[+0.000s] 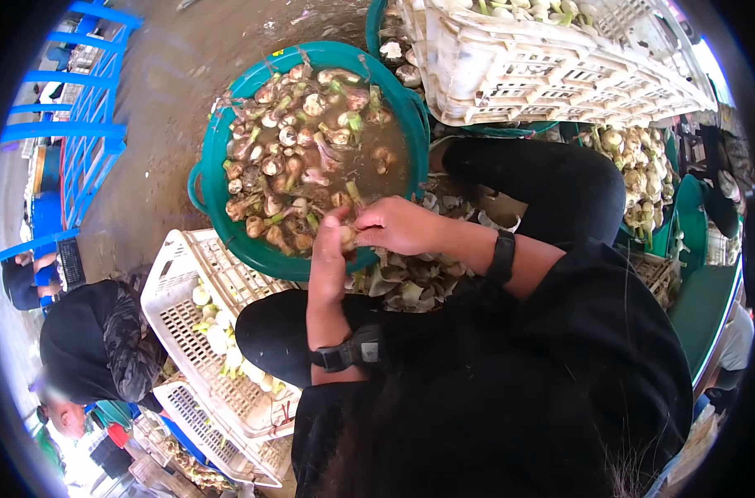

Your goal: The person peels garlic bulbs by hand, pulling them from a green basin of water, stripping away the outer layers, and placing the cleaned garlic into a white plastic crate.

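Note:
Both my hands meet over the near rim of a round green tub [315,267]. My left hand [328,259] is closed around a pale brownish garlic bulb [348,239]. Pressed against the same bulb, the fingers of my right hand [398,226] are pinched together, partly hiding it. Muddy water fills the tub, with many unpeeled garlic bulbs [286,158] floating in it, some with green or pinkish stems. Strips of peeled skin [406,282] lie in a heap beneath my right forearm.
At my left, a white plastic crate [174,286] contains peeled white bulbs [218,336]. Another white crate [552,70] stands at the far right, near more bulbs [635,162]. Blue metal railings [91,133] and a crouching person in dark clothes [87,340] are on the left.

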The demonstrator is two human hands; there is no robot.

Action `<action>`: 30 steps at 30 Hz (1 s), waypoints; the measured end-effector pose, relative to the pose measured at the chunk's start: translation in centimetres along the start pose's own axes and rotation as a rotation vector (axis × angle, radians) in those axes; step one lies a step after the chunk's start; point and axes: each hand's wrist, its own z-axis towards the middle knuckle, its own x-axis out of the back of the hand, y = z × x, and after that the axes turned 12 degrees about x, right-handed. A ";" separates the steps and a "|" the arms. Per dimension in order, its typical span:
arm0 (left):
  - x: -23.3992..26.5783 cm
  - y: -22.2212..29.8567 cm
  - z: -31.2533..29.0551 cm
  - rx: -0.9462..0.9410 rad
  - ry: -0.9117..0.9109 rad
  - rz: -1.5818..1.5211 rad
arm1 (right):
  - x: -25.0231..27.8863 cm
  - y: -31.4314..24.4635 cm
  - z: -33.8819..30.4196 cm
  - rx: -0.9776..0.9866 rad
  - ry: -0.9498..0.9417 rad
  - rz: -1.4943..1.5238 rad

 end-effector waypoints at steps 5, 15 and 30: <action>-0.8 0.9 -2.1 -0.257 0.027 1.085 | 0.5 -1.4 0.4 -0.225 -0.015 -0.021; -0.5 -2.5 -1.2 -0.655 0.299 0.665 | -1.0 -1.8 0.2 -0.547 0.238 1.243; 0.2 0.3 -2.2 -0.057 0.460 -0.354 | 1.7 -3.2 -4.7 -0.158 -0.398 -0.637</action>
